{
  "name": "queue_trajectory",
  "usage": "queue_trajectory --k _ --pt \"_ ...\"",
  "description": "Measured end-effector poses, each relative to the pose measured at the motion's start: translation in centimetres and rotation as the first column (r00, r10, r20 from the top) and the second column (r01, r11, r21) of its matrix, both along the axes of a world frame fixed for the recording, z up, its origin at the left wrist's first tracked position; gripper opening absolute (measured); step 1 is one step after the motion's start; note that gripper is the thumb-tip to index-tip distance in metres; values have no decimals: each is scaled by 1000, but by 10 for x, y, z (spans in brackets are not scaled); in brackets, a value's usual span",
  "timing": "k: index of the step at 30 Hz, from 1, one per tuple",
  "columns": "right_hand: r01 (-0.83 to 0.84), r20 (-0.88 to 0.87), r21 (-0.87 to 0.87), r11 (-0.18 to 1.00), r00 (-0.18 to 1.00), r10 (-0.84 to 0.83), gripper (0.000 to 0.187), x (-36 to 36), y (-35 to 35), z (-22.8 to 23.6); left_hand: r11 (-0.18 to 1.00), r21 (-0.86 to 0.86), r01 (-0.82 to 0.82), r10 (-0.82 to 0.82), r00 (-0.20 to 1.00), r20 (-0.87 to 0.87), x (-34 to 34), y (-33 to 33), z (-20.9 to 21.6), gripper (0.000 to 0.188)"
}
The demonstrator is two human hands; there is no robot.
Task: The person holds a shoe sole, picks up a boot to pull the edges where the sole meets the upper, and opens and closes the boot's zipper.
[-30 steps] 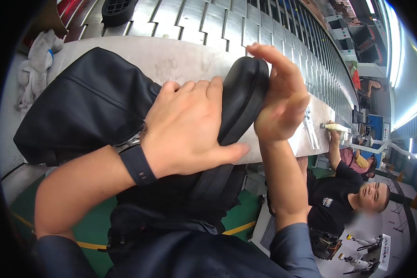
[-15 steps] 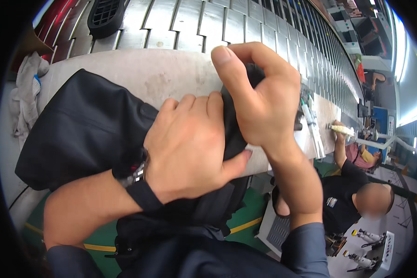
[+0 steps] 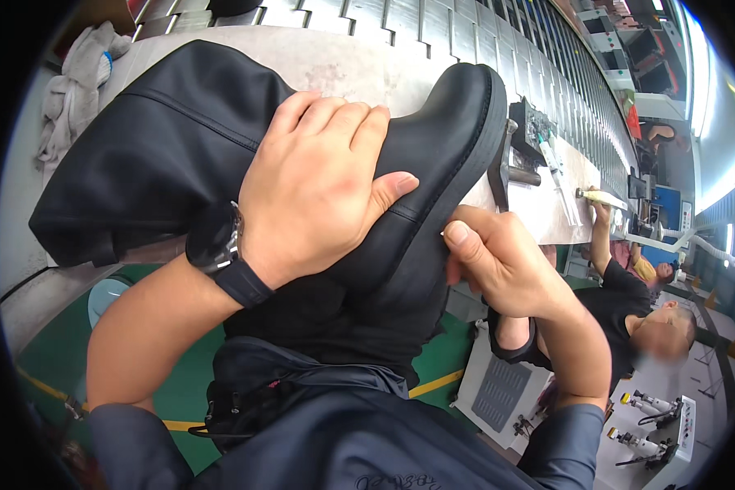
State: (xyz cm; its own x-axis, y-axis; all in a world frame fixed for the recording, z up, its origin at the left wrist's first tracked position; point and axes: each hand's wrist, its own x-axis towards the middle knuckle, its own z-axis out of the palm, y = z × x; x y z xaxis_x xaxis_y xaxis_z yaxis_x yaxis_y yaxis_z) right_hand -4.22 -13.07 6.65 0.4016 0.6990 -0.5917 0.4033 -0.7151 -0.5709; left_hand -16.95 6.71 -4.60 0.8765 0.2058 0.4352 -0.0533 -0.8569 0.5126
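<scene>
A tall black leather boot lies across the light worktable in front of me, its shaft to the left and its sole to the right. My left hand is wrapped over the ankle, thumb stretched toward the foot, gripping the boot. Beside the sole edge, near the heel, my right hand is closed in a pinch with thumb against curled fingers. A tiny pale speck shows at the thumb tip, too small to name. A hammer lies just beyond the sole.
A black box and a white and green tube-like tool lie right of the boot. Metal slats of a conveyor run behind the table. Grey cloth sits at left. A co-worker at right holds a pale tool.
The boot's foot has come into view, pointing away, and its shaft has shifted. My right hand has dropped from above the boot to the sole edge. My left hand still grips the boot.
</scene>
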Motion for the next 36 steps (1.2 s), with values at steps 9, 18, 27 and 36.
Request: queue_trajectory --k 9,18,27,36 --pt "-18 19 -392 920 999 27 58 -11 49 26 999 -15 -38 38 999 -36 0 -8 -3 62" --pt "-83 98 -377 922 987 129 59 -26 50 26 999 -37 -18 18 1000 -7 0 -3 -8 56" --pt "-27 174 -227 974 982 68 62 -1 32 4 1000 -28 3 -3 1000 -10 2 1 -10 70" --pt "401 -134 731 553 878 -460 76 129 69 -76 996 -86 20 -41 969 -243 43 -26 30 121"
